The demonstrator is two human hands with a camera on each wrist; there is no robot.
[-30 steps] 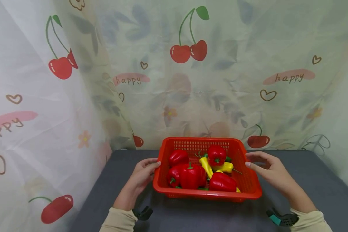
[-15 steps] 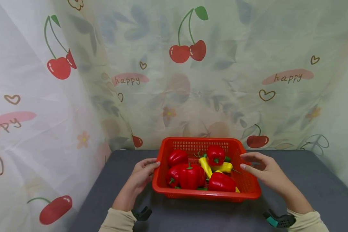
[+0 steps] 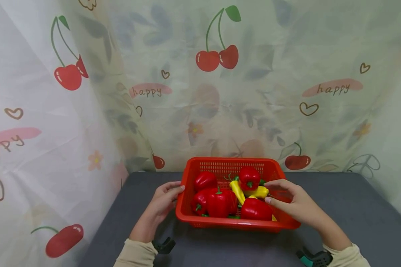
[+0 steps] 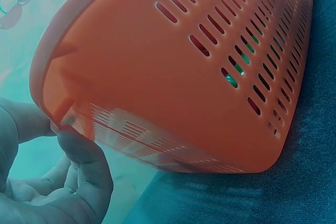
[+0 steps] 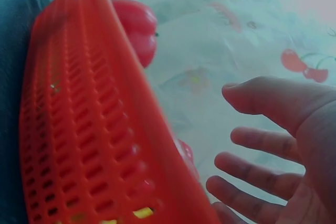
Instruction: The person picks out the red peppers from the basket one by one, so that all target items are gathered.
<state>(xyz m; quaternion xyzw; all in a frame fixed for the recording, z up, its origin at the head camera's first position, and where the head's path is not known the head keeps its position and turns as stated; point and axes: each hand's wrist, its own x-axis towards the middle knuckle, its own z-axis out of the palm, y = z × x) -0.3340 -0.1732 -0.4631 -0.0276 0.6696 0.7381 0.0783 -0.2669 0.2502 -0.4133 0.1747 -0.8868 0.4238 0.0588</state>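
- Head view. With twelve o'clock at the far side of the scene, a red basket [image 3: 238, 222] stands on a dark table [image 3: 204, 246], just below the middle of the view.
- Within the basket: red bell peppers [image 3: 218, 203] are grouped from eight to ten o'clock, one more lies near one o'clock and another near five. Yellow peppers [image 3: 238, 192] lie from the centre toward three o'clock. Green peppers [image 3: 262, 183] show only in part, behind and beneath the others.
- The left hand [image 3: 165, 198], at nine o'clock, pinches the basket's rim.
- The right hand [image 3: 295, 202] reaches over the three o'clock side, released, thumb and fingers parted; its fingertips are near a yellow pepper, and whether they touch it I cannot tell.
- Beige sleeves [image 3: 137, 254] enter from seven and five o'clock, a black device [image 3: 164, 245] at each wrist. A cherry-printed sheet [image 3: 217, 107] hangs at twelve.
- Left wrist view. At eight o'clock, the fingertips [image 4: 81, 145] close on the rim; through slots toward two o'clock, green and red show inside.
- Right wrist view. The hand, at four o'clock, has its fingers spread beside the rim. A red bell pepper rises above the rim at eleven; yellow shows through slots near seven.
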